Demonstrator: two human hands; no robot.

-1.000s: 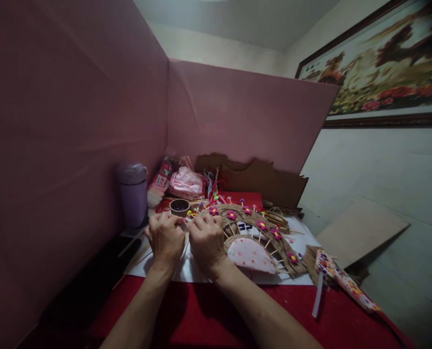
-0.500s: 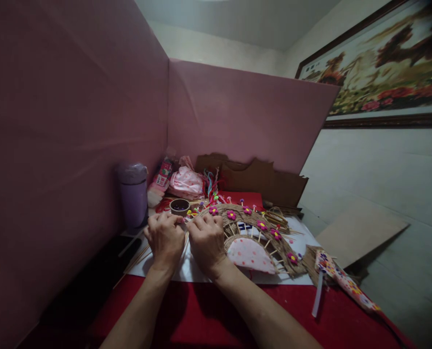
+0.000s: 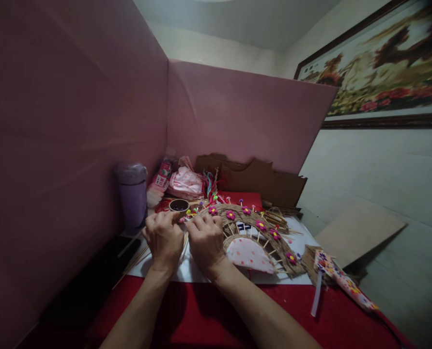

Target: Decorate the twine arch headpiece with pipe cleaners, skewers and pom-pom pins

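My left hand (image 3: 163,241) is closed, back up, just in front of a small round cup (image 3: 179,206) with dark contents. Close beside it, my right hand (image 3: 205,242) is closed too, its knuckles over the left end of a fan-shaped twine craft (image 3: 252,220). Whatever the fingertips hold is hidden behind both hands. Pink felt flowers (image 3: 261,224) with yellow centres run along the craft's twine arch. Short sticks join that arch to a half-round of pink dotted cloth (image 3: 250,254). Small coloured pom-poms (image 3: 190,212) show just beyond my fingers.
A purple tumbler (image 3: 133,198) stands at left, near a dark phone-like slab (image 3: 129,249). Dotted cloth (image 3: 187,182) and torn cardboard (image 3: 245,174) lie behind. A flowered glue gun (image 3: 343,281) with a glue stick rests at right on the red tablecloth (image 3: 274,315). Pink panels wall the left and back.
My left hand has shifted very slightly left, and the gap between the hands is a bit wider. My right hand and the craft look almost unmoved.
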